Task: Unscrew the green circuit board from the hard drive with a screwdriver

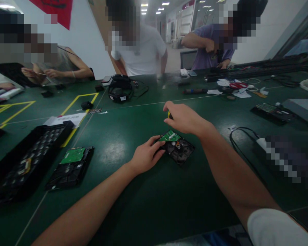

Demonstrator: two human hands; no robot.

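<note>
A hard drive (181,153) with a green circuit board (170,136) lies on the green table in front of me. My left hand (147,153) grips its left edge, fingers and thumb on the board side. Above the far end of the drive, my right hand (183,118) is closed around a screwdriver (169,115); only part of its yellow and black handle shows. The screwdriver's tip is too small to make out. To the left, a second hard drive (70,167) lies board side up, apart from both hands.
A long black tray (28,160) stands at the left, beside a paper sheet (66,119). A black headset (120,89) lies farther back. At the right are a cable (236,153), another hard drive (272,112) and a grey box (303,109). Several people are across the table.
</note>
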